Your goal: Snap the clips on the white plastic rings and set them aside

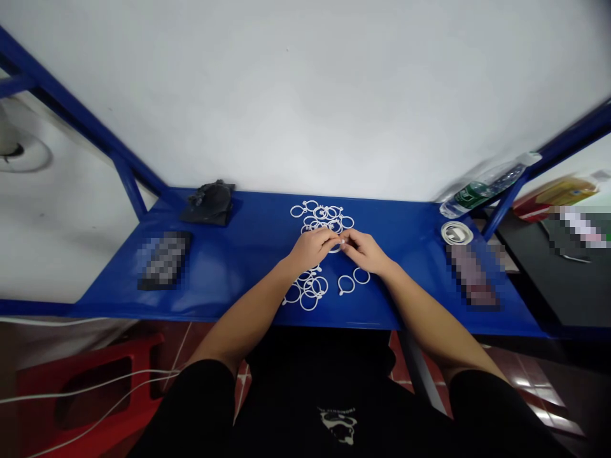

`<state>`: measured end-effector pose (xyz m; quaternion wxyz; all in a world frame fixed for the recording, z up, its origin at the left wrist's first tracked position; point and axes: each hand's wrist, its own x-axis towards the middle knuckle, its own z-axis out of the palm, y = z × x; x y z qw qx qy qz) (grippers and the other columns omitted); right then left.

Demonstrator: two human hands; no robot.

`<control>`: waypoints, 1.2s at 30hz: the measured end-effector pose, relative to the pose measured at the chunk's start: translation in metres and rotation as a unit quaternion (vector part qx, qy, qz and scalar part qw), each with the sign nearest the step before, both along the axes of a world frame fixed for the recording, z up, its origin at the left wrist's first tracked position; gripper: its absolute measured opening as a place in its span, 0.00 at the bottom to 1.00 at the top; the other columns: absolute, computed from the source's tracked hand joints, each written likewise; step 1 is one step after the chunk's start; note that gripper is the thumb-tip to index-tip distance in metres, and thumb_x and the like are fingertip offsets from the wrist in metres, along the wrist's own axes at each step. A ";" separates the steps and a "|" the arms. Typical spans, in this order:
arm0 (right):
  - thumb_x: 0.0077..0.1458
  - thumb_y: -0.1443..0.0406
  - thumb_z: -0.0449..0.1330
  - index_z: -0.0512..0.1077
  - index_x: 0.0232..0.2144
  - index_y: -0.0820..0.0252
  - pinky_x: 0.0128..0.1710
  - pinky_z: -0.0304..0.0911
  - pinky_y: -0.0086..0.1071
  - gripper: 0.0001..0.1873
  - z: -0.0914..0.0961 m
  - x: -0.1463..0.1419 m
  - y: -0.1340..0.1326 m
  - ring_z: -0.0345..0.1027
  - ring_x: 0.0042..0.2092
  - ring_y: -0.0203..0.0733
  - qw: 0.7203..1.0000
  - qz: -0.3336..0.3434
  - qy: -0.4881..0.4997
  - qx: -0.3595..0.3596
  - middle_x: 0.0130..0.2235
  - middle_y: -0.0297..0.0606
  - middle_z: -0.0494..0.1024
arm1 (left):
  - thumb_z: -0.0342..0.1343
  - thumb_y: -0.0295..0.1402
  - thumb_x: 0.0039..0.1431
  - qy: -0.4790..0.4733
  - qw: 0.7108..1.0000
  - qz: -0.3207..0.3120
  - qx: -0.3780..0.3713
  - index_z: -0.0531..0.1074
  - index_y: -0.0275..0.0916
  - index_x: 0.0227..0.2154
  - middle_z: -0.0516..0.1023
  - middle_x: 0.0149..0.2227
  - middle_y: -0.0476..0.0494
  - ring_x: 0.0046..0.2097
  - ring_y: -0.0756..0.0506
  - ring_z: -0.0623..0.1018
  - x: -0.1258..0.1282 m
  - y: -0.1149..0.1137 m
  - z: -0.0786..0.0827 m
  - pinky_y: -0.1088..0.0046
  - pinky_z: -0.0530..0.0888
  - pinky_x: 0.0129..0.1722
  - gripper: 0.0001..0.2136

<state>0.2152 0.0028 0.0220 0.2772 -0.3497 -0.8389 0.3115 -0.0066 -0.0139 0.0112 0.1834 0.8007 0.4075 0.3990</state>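
Note:
Several white plastic rings (pixel 323 215) lie in a cluster at the back of the blue shelf (pixel 229 267). A second group of white rings (pixel 308 290) lies nearer me, partly under my left forearm, with two single rings (pixel 354 280) beside it. My left hand (pixel 311 248) and my right hand (pixel 363 250) meet at the middle of the shelf. Both pinch one white ring (pixel 336 245) between their fingertips.
A dark crumpled cloth (pixel 210 201) sits at the back left, a blurred dark flat object (pixel 163 259) in front of it. At the right lie a plastic bottle (pixel 487 184), a round tin (pixel 457 233) and a blurred object (pixel 472 273). A red stool (pixel 90 394) stands lower left.

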 end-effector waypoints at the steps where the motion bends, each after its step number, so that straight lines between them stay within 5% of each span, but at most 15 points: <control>1: 0.69 0.58 0.55 0.72 0.44 0.56 0.35 0.61 0.32 0.10 0.000 0.000 0.000 0.66 0.32 0.39 1.000 0.010 -0.002 -0.001 0.33 0.35 0.77 | 0.56 0.34 0.73 -0.003 1.000 -0.004 -0.003 0.78 0.42 0.39 0.84 0.38 0.46 0.40 0.48 0.81 0.000 0.000 0.000 0.68 0.77 0.43 0.08; 12: 0.62 0.64 0.50 0.70 0.32 0.55 0.38 0.63 0.34 0.09 0.005 -0.001 0.000 0.70 0.33 0.42 0.999 0.037 -0.014 0.010 0.31 0.36 0.77 | 0.54 0.34 0.74 0.012 0.999 -0.046 -0.013 0.79 0.42 0.39 0.83 0.37 0.46 0.38 0.48 0.81 0.004 -0.004 0.004 0.68 0.78 0.43 0.09; 19: 0.63 0.64 0.50 0.75 0.34 0.57 0.39 0.66 0.35 0.13 0.006 0.000 -0.001 0.72 0.34 0.42 1.000 0.028 -0.005 0.013 0.33 0.38 0.80 | 0.55 0.35 0.74 0.002 0.998 -0.067 0.008 0.79 0.42 0.39 0.83 0.37 0.46 0.39 0.48 0.81 0.006 -0.005 0.005 0.69 0.78 0.43 0.10; 24: 0.66 0.55 0.60 0.74 0.58 0.55 0.35 0.67 0.34 0.22 0.015 0.010 0.002 0.71 0.31 0.39 0.999 -0.040 0.016 -0.033 0.38 0.36 0.82 | 0.54 0.35 0.74 0.004 0.996 0.055 0.065 0.80 0.41 0.40 0.84 0.38 0.44 0.41 0.47 0.82 -0.012 0.004 0.008 0.68 0.78 0.45 0.10; 30: 0.52 0.52 0.73 0.80 0.49 0.55 0.35 0.68 0.34 0.24 0.026 0.046 0.015 0.73 0.35 0.40 0.984 0.038 -0.090 -0.149 0.40 0.37 0.82 | 0.60 0.34 0.70 0.039 0.983 0.169 0.069 0.81 0.40 0.41 0.81 0.52 0.41 0.44 0.47 0.83 -0.030 0.017 0.001 0.70 0.78 0.44 0.06; 33: 0.48 0.55 0.76 0.80 0.48 0.54 0.35 0.66 0.33 0.25 0.021 0.052 0.018 0.73 0.35 0.40 0.968 0.068 -0.180 -0.158 0.37 0.34 0.81 | 0.61 0.35 0.70 0.046 0.986 0.153 0.048 0.81 0.40 0.43 0.80 0.54 0.41 0.42 0.48 0.82 -0.026 0.016 -0.001 0.70 0.79 0.45 0.06; 36: 0.54 0.61 0.72 0.81 0.38 0.55 0.35 0.63 0.32 0.09 0.015 0.045 0.019 0.71 0.33 0.39 0.963 0.087 -0.221 -0.127 0.35 0.34 0.80 | 0.60 0.35 0.71 0.042 0.993 0.103 0.042 0.81 0.41 0.44 0.82 0.50 0.43 0.44 0.48 0.82 -0.021 0.012 0.000 0.70 0.79 0.45 0.07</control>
